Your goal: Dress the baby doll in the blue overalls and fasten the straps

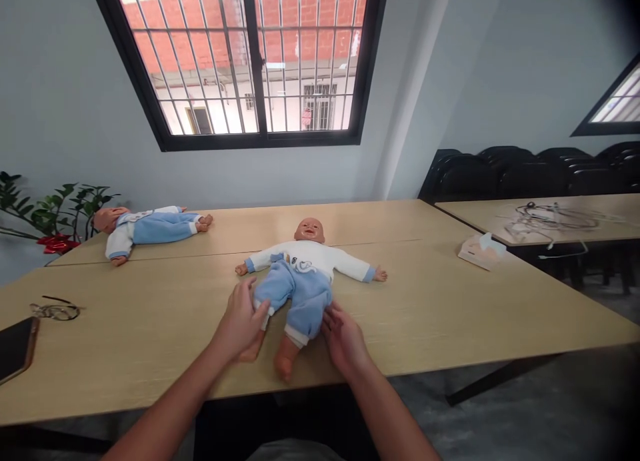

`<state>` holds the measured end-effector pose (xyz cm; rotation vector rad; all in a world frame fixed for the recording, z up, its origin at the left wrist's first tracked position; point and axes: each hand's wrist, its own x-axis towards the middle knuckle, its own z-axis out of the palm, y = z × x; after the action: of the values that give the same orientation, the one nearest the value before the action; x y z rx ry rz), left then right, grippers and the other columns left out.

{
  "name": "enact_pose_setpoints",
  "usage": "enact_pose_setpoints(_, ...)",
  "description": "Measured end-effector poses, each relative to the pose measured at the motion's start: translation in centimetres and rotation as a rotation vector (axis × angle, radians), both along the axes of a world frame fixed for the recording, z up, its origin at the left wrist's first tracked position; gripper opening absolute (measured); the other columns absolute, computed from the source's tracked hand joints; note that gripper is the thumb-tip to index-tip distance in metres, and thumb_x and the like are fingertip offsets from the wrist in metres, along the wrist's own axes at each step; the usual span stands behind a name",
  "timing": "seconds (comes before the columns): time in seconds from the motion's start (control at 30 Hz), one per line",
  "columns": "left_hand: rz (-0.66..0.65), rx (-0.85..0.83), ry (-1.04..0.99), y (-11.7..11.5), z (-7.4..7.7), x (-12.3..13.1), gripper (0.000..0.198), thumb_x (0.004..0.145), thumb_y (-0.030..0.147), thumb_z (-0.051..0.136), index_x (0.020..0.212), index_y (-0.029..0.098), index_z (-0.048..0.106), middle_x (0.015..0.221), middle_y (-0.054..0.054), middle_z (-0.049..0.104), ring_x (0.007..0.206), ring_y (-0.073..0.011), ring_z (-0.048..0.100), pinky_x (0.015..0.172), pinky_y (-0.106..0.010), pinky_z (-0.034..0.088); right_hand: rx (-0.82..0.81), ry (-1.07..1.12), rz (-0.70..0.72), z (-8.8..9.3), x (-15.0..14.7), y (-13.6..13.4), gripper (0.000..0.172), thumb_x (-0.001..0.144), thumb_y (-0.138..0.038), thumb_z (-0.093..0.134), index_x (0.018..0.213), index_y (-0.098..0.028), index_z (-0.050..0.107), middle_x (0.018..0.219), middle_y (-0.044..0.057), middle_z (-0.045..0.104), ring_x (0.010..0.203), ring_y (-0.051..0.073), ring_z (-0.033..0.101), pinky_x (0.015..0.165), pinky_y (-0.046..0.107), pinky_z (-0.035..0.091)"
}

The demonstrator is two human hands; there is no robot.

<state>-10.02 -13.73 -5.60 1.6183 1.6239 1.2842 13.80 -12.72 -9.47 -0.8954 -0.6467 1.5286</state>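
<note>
A baby doll (313, 254) lies on its back on the table, arms spread and feet towards me. It wears a white top and light blue trousers (295, 294) with pale cuffs. My left hand (243, 320) rests against the outer side of the leg on the left, thumb and fingers spread apart around the trouser cloth. At the other leg, my right hand (346, 341) touches the side of the trousers with its fingers apart, palm turned inward. Some of its fingertips are hidden by the cloth. Both bare feet stick out of the cuffs near the table's front edge.
A second doll (160, 228) in similar clothes lies at the back left beside a potted plant (55, 211). Glasses (57, 309) and a dark phone (17, 348) are at the left. A tissue box (483, 251) stands right; cables (555, 218) lie on another table before black chairs (525, 174).
</note>
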Motion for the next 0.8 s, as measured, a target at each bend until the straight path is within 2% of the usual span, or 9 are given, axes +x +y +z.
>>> enact_pose_setpoints(0.07, -0.011, 0.103, 0.142, -3.0, -0.4, 1.7, 0.063, 0.083, 0.044, 0.074, 0.139, 0.025, 0.052, 0.145, -0.015, 0.053, 0.142, -0.0370, 0.042, 0.122, -0.053, 0.029, -0.042, 0.055, 0.103, 0.1, -0.7, 0.4, 0.023, 0.075, -0.026, 0.066, 0.098, -0.023, 0.066, 0.095, 0.005, 0.072, 0.087, 0.022, 0.067, 0.076, 0.033, 0.053)
enact_pose_setpoints(0.17, -0.133, 0.016, 0.177, -6.8, -2.0, 4.2, 0.072, 0.080, 0.046, 0.078, 0.145, 0.032, 0.049, 0.148, -0.013, 0.052, 0.142, -0.0388, 0.043, 0.121, -0.053, 0.029, -0.070, 0.052, 0.140, 0.3, -1.3, 0.4, 0.017, 0.074, -0.025, 0.070, 0.091, -0.022, 0.065, 0.080, 0.000, 0.068, 0.073, 0.018, 0.063, 0.069, 0.029, 0.051)
enact_pose_setpoints(0.23, -0.151, -0.047, 0.170, -8.0, -3.2, 5.1, 0.081, 0.078, 0.043, 0.080, 0.150, 0.032, 0.044, 0.154, -0.013, 0.048, 0.145, -0.0404, 0.039, 0.122, -0.054, 0.027, -0.060, 0.041, 0.175, 0.4, -1.2, 0.4, 0.023, 0.075, -0.029, 0.075, 0.095, -0.022, 0.066, 0.084, 0.000, 0.070, 0.074, 0.017, 0.063, 0.071, 0.029, 0.051)
enact_pose_setpoints(0.33, -0.123, -0.106, 0.113, -7.6, -4.0, 4.6, 0.086, 0.080, 0.036, 0.076, 0.156, 0.026, 0.037, 0.153, -0.016, 0.050, 0.146, -0.0408, 0.039, 0.120, -0.055, 0.028, -0.006, -0.053, 0.214, 0.6, -0.7, 0.6, 0.032, 0.076, -0.037, 0.079, 0.102, -0.022, 0.067, 0.090, 0.001, 0.071, 0.075, 0.017, 0.062, 0.068, 0.028, 0.050)
enact_pose_setpoints(0.43, -0.133, -0.224, 0.007, -6.4, -3.1, 2.7, 0.074, 0.080, 0.038, 0.077, 0.148, 0.024, 0.051, 0.133, -0.016, 0.065, 0.133, -0.0412, 0.053, 0.112, -0.053, 0.039, 0.101, -0.170, 0.223, 1.0, 0.0, 1.1, 0.034, 0.075, -0.044, 0.081, 0.098, -0.021, 0.068, 0.089, 0.001, 0.071, 0.075, 0.018, 0.061, 0.068, 0.029, 0.049)
enact_pose_setpoints(0.5, -0.240, -0.377, -0.139, -5.9, -2.1, 1.6, 0.057, 0.077, 0.040, 0.080, 0.130, 0.022, 0.067, 0.114, -0.013, 0.073, 0.115, -0.0380, 0.064, 0.100, -0.048, 0.048, 0.157, -0.190, 0.249, 1.3, 0.3, 1.4, 0.039, 0.073, -0.046, 0.083, 0.099, -0.021, 0.069, 0.092, 0.003, 0.072, 0.081, 0.021, 0.062, 0.072, 0.031, 0.050)
enact_pose_setpoints(0.57, -0.383, -0.563, -0.353, -5.7, -1.1, 0.9, 0.044, 0.076, 0.042, 0.082, 0.112, 0.018, 0.074, 0.102, -0.010, 0.075, 0.100, -0.0314, 0.069, 0.090, -0.040, 0.052, 0.178, -0.139, 0.289, 1.6, 0.6, 1.6, 0.044, 0.074, -0.046, 0.082, 0.107, -0.021, 0.069, 0.098, 0.004, 0.073, 0.087, 0.022, 0.063, 0.076, 0.032, 0.051)
enact_pose_setpoints(0.7, -0.453, -0.794, -0.791, -5.9, -0.1, 0.6, 0.041, 0.076, 0.041, 0.084, 0.105, 0.013, 0.076, 0.105, -0.012, 0.075, 0.088, -0.0218, 0.070, 0.082, -0.033, 0.054, 0.147, 0.042, 0.401, 2.0, 1.5, 2.1, 0.041, 0.082, -0.045, 0.075, 0.115, -0.021, 0.069, 0.107, 0.005, 0.071, 0.092, 0.021, 0.064, 0.079, 0.032, 0.052)
enact_pose_setpoints(0.8, -0.476, -0.821, -0.989, -6.0, 0.4, 0.4, 0.041, 0.077, 0.037, 0.084, 0.109, 0.014, 0.075, 0.107, -0.012, 0.075, 0.087, -0.0210, 0.070, 0.080, -0.033, 0.056, 0.113, -0.023, 0.451, 1.8, 2.7, 2.5, 0.036, 0.079, -0.038, 0.082, 0.107, -0.019, 0.070, 0.098, 0.004, 0.071, 0.085, 0.017, 0.064, 0.077, 0.030, 0.052)
